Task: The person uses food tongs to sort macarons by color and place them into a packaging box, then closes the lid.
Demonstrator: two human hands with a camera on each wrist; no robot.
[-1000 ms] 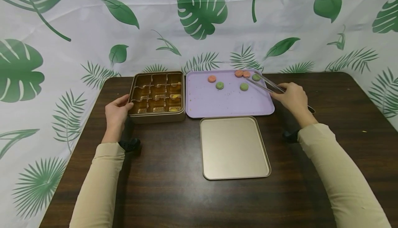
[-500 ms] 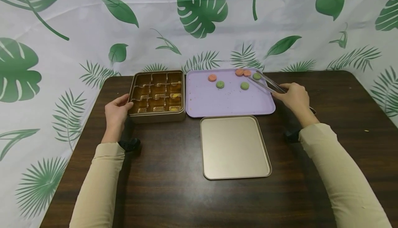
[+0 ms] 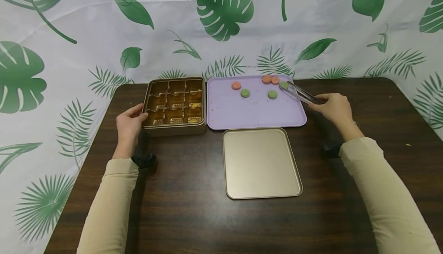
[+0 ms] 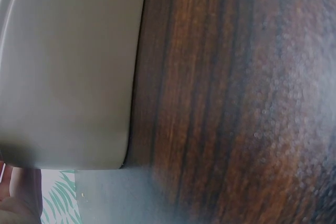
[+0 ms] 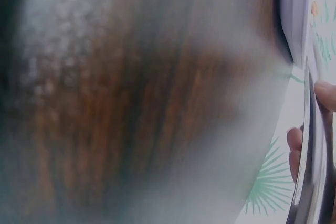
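Tongs (image 3: 304, 92) are gripped by the right hand (image 3: 335, 109) and aimed toward ten o'clock, their tips set either side of a green macaron (image 3: 283, 85) at two o'clock on the lilac tray (image 3: 242, 113)! At nine o'clock from the tray, the gold box (image 3: 174, 131) is clasped at its eight o'clock side by the left hand (image 3: 129, 125). Nearer the tray's centre, a second green macaron (image 3: 272, 94) is seen; two coral macarons (image 3: 267, 79) are set touching at one, with a third green macaron (image 3: 245, 93) and a lone coral macaron (image 3: 236, 86) spotted near ten. Below, at six, a shallow gold lid (image 3: 262, 164) is laid on the dark table (image 3: 180, 177).
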